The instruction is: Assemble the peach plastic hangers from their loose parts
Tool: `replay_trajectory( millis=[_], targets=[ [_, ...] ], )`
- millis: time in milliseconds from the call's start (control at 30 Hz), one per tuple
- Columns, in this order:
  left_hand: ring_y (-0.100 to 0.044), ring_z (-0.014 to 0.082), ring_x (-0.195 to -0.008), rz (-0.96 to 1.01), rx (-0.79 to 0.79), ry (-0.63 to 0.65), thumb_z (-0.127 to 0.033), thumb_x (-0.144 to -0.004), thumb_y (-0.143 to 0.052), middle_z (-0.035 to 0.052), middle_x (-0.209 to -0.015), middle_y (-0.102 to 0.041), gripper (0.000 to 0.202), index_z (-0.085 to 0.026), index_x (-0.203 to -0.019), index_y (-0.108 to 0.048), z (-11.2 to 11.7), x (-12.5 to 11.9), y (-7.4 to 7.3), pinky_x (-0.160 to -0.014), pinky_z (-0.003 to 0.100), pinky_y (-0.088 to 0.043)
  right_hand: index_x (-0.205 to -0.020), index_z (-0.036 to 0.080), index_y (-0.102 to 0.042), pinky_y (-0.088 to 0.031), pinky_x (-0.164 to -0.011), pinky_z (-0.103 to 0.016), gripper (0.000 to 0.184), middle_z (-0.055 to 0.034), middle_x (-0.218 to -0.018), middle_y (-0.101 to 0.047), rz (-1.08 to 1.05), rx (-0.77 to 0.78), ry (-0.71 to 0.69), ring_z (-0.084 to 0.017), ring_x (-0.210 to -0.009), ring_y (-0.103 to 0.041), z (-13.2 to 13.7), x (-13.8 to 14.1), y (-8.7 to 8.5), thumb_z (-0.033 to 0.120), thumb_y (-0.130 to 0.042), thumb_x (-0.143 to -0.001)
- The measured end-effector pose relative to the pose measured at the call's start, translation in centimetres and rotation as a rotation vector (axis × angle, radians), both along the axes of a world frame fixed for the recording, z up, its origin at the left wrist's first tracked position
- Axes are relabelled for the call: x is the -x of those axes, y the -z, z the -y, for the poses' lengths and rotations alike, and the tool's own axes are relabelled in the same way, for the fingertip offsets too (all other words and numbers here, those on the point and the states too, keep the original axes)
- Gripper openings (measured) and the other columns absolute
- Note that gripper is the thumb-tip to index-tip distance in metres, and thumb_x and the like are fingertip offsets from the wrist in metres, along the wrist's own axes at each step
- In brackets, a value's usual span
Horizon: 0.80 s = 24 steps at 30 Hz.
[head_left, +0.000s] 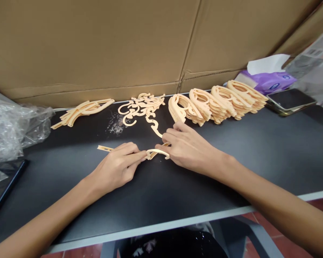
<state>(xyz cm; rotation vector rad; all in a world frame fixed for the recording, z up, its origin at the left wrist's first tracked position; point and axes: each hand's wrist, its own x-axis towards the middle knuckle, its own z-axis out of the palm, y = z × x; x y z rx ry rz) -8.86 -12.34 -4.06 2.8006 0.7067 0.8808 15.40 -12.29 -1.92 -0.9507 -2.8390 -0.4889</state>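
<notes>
Above the near part of the table (pixel 140 204), the left hand (pixel 123 163) and right hand (pixel 187 143) both had fingers pinched tight on a pale piece (pixel 158 151), its curve spanning the gap between them. A strip (pixel 104 148) jutted leftward from the left hand. Beyond lay loose arms (pixel 83 110), heaped hooks (pixel 148 105) and, rightward, stacks (pixel 201 105); then a phone (pixel 290 98), tissues (pixel 271 80) and cardboard (pixel 97 43).

From where I stand, no words can be read: small oval logos on a purple tissue pack (pixel 262 81), a pale emblem on dark clothing (pixel 174 244), both too blurred to make out.
</notes>
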Motion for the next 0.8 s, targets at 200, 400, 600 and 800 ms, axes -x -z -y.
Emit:
replay_trajectory(
  millis=[200, 400, 600, 800],
  targets=[
    [-0.057, 0.0118, -0.066, 0.011, -0.018, -0.060, -0.007, -0.094, -0.061, 0.0019, -0.078, -0.062, 0.014, -0.013, -0.101, -0.072, 0.33, 0.09, 0.29, -0.062, 0.024, -0.048, -0.089, 0.020, -0.075, -0.024, -0.076, -0.035, 0.022, -0.0045, -0.075, -0.065, -0.037, 0.036, 0.026, -0.019, -0.072, -0.050, -0.11, -0.03, 0.42, 0.015, -0.055, -0.097],
    [-0.059, 0.0122, -0.066, 0.016, -0.018, -0.106, -0.012, -0.097, -0.058, 0.0015, -0.076, -0.064, 0.015, -0.015, -0.097, -0.073, 0.33, 0.00, 0.30, -0.062, 0.025, -0.049, -0.084, 0.018, -0.074, -0.025, -0.077, -0.035, 0.028, -0.0048, -0.076, -0.067, -0.094, 0.036, 0.080, -0.018, -0.070, -0.051, 0.03, 0.19, 0.67, 0.022, -0.052, -0.101],
    [-0.063, 0.0117, -0.065, 0.057, -0.006, -0.147, -0.014, -0.097, -0.059, 0.0028, -0.077, -0.069, 0.017, -0.015, -0.090, -0.074, 0.32, -0.18, 0.08, -0.060, 0.023, -0.051, -0.081, 0.016, -0.073, -0.026, -0.077, -0.035, 0.032, -0.0055, -0.077, -0.070, -0.110, 0.065, 0.092, -0.017, -0.069, -0.052, 0.09, 0.26, 0.37, 0.022, -0.050, -0.102],
    [-0.071, 0.0137, -0.075, 0.140, -0.042, -0.208, -0.015, -0.095, -0.064, 0.0032, -0.088, -0.076, 0.012, -0.016, -0.089, -0.074, -0.05, -0.05, 0.12, -0.071, 0.024, -0.059, -0.082, 0.017, -0.073, -0.025, -0.073, -0.034, 0.030, -0.0039, -0.075, -0.071, -0.139, 0.124, 0.134, -0.016, -0.067, -0.054, 0.65, 0.80, -0.03, 0.020, -0.049, -0.101]
  ],
)
